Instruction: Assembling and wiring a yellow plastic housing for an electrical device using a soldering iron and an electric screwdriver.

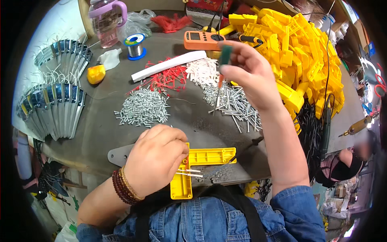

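Observation:
My left hand [155, 159] rests closed on a yellow L-shaped plastic housing [209, 156] at the near edge of the dark table, pinning it down; thin white wires stick out beside the fingers. My right hand [248, 74] is raised over the table and grips a screwdriver [222, 68] with a green and orange handle, its tip pointing down at a heap of long silver screws [236, 103]. A second heap of shorter silver screws [143, 107] lies to the left of it.
A big pile of yellow plastic housings [302, 52] fills the right. An orange multimeter [201, 39], red cable ties [169, 76], a white strip [169, 64], a solder spool [135, 45], a pink bottle [107, 20] and fanned blue-grey parts [56, 109] surround the screws. Another person [342, 165] sits lower right.

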`<state>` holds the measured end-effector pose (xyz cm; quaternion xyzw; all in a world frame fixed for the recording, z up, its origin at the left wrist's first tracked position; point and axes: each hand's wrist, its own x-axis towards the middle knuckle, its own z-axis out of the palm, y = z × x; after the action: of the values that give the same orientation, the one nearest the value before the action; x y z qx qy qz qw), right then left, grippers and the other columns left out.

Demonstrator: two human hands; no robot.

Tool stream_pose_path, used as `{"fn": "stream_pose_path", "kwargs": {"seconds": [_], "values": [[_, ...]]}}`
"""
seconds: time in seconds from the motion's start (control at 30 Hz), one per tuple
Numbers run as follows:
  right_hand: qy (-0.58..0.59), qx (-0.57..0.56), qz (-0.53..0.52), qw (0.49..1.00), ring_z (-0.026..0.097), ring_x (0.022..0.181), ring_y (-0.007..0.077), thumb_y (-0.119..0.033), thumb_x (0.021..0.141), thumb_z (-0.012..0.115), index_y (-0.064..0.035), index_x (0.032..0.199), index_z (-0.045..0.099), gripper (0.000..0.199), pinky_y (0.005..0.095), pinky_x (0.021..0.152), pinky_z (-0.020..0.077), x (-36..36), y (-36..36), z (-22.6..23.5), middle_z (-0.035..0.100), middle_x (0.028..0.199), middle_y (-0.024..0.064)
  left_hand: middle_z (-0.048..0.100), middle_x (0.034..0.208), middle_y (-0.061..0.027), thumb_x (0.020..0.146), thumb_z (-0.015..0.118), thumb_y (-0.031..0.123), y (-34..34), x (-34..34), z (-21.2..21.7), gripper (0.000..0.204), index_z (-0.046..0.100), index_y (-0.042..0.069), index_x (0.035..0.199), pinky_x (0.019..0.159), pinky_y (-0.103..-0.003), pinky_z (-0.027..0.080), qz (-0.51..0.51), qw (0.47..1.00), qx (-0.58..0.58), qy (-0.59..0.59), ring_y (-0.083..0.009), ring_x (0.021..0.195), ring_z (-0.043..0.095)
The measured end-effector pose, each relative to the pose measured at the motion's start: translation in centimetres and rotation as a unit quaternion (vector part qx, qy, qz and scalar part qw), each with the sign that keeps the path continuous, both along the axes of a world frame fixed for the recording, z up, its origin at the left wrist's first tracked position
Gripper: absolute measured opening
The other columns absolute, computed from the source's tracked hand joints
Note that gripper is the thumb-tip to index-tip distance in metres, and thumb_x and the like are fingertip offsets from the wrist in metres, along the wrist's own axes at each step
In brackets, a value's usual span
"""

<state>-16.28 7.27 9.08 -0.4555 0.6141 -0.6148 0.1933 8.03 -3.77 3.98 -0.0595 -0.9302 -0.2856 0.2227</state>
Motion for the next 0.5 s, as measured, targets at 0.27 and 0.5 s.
{"fn": "stream_pose_path", "kwargs": {"seconds": [0.27, 0.5], "values": [[-0.148, -0.02, 0.129, 0.98, 0.043, 0.06, 0.0163, -0.033, 0.09, 0.061, -0.0051, 0.083, 0.048, 0.031, 0.0302, 0.055, 0.0354, 7.0, 3.8, -1.7, 0.046, 0.067, 0.0052, 0.067, 0.101, -0.0103, 0.075, 0.068, 0.007, 0.6, -0.4, -0.7, 0.009, 0.067, 0.005, 0.084, 0.084, -0.041, 0.049, 0.032, 0.997, 0.02, -0.069, -0.0321, 0.093, 0.062], [-0.126, -0.016, 0.233, 0.964, 0.04, 0.043, 0.018, -0.077, 0.094, 0.032, -0.0058, 0.057, 0.042, 0.08, 0.032, 0.045, 0.0286, 11.2, 3.2, 0.1, 0.045, 0.05, 0.0049, 0.063, 0.094, -0.0053, 0.075, 0.066, 0.007, 1.0, -0.1, -0.6, 0.009, 0.064, 0.005, 0.083, 0.08, -0.04, 0.047, 0.072, 0.994, 0.044, -0.069, -0.028, 0.09, 0.06]]}}
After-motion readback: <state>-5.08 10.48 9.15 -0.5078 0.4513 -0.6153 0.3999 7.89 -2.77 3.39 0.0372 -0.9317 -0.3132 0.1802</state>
